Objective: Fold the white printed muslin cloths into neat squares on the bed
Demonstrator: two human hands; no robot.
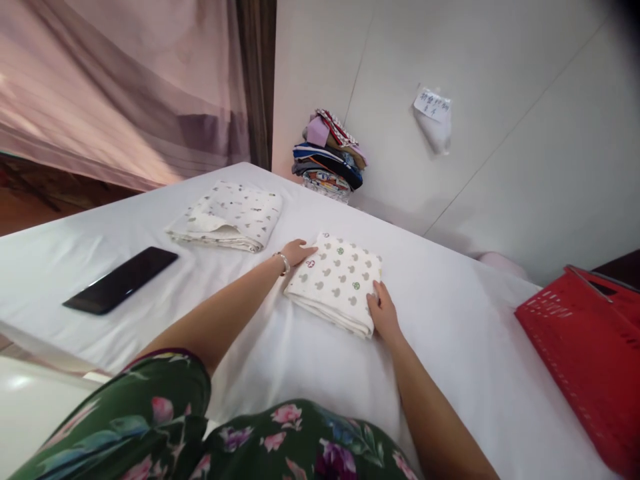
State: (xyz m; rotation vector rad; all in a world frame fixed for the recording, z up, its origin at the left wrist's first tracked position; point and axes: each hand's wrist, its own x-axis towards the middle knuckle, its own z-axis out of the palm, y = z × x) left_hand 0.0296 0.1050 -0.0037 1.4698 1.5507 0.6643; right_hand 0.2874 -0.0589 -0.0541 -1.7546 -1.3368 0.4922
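Note:
A folded white cloth [340, 277] printed with grey, green and red motifs lies in front of me on the white-covered table. My left hand [299, 252], a bracelet at its wrist, holds the cloth's left edge near the far corner. On the opposite side my right hand [384, 310] grips the right edge, with its thumb on top and the other fingers partly hidden. Further left lies a second folded white cloth [233, 213] with small dark and grey prints, one layer of its front edge slightly lifted. Neither hand touches that one.
A black phone-like slab [121, 280] rests on the white sheet [450, 320] at left. Behind the table's far edge is a stack of folded clothes [330, 157]. A red plastic basket [580, 360] stands at right. A labelled bag [434, 120] hangs on the wall; pink curtains [150, 80] hang at left.

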